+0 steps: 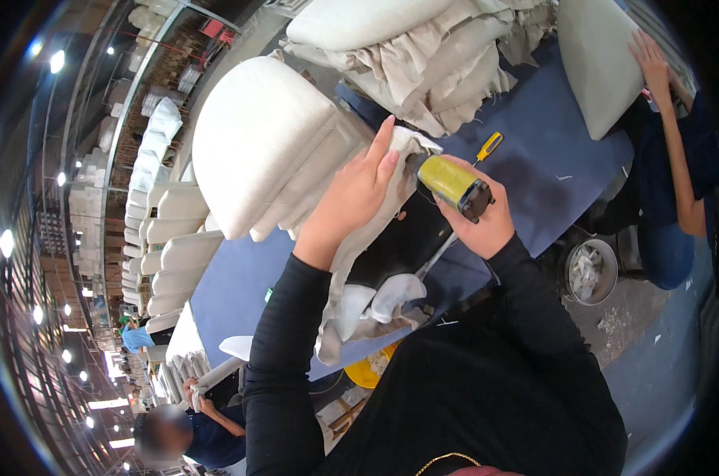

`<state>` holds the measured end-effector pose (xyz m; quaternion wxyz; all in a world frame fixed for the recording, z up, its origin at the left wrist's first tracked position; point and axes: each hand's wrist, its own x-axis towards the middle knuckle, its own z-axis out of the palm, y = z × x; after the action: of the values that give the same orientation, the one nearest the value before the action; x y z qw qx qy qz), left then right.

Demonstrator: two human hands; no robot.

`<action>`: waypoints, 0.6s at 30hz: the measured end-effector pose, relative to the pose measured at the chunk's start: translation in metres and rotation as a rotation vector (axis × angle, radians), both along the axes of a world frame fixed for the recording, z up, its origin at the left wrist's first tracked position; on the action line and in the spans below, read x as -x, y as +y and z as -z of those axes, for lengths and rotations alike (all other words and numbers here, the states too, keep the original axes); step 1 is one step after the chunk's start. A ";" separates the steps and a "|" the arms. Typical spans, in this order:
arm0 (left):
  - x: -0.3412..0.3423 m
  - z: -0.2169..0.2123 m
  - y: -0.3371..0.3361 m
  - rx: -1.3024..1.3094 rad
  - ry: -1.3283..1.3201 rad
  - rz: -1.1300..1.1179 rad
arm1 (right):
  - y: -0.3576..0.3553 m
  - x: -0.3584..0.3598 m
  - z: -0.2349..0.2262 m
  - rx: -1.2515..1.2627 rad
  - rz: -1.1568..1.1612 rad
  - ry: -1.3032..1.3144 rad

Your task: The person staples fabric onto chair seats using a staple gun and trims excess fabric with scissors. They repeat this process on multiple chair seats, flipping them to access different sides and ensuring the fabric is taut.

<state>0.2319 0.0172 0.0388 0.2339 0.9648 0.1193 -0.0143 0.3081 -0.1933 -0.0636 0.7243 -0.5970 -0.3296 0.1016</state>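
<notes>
My left hand (358, 190) presses flat on loose beige fabric (351, 262) at the edge of an upholstered cream cushion piece (256, 143), fingers together and pointing up. My right hand (482, 218) grips a yellow and black pneumatic stapler (452, 186), its nose set against the fabric beside my left fingertips. A thin hose (435, 258) runs down from the tool. The work lies on a blue-covered table (240, 285).
A yellow-handled screwdriver (488, 147) lies on the blue table. Stacked cream cushions (423, 55) are beyond. Another person's arm (669, 111) holds a cushion (601, 63) at upper right. A metal bucket (591, 271) stands on the floor. More people sit at lower left.
</notes>
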 end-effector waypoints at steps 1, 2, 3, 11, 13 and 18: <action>0.001 -0.006 -0.007 -0.050 0.009 0.011 | 0.000 0.001 -0.001 -0.029 0.001 0.018; 0.003 -0.007 -0.011 -0.099 0.017 0.023 | -0.001 0.002 -0.001 -0.026 0.010 0.012; 0.004 -0.005 -0.014 -0.130 0.008 0.033 | -0.002 0.003 -0.001 -0.023 0.020 0.006; 0.008 -0.005 -0.020 -0.194 -0.036 0.063 | -0.004 0.011 -0.007 -0.022 0.039 -0.048; 0.010 -0.005 -0.021 -0.201 -0.036 0.064 | -0.004 0.012 -0.007 -0.017 0.039 -0.055; 0.011 -0.007 -0.023 -0.211 -0.013 0.054 | -0.005 0.015 -0.006 0.001 -0.009 -0.010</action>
<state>0.2212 -0.0061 0.0455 0.1313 0.9870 0.0923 -0.0016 0.2926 -0.1981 -0.0576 0.7218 -0.5965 -0.3356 0.1022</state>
